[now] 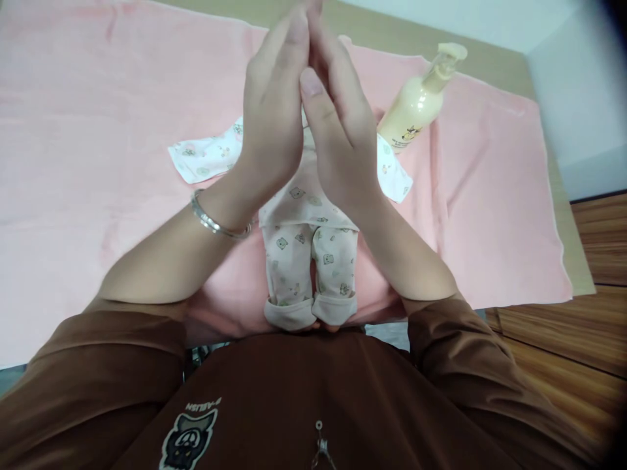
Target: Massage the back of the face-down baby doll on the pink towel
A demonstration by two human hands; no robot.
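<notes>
My left hand (272, 111) and my right hand (337, 117) press palm to palm, fingers pointing away from me, and hold nothing. They hang over the upper body of a baby doll (308, 274) in a pale printed sleepsuit, hiding its head and chest. Its legs point toward me, with the cuffs rolled. Under it lies a white printed cloth (206, 153), showing on both sides of my hands. To the right of my right hand, a cream pump bottle of lotion (416, 98) lies tilted on the towel.
A pink towel (108, 98) covers the tan table (563, 222), whose edge runs along the right. Wooden flooring (553, 339) lies beyond it. A silver bangle (215, 219) circles my left wrist, and brown sleeves (98, 365) fill the lower frame.
</notes>
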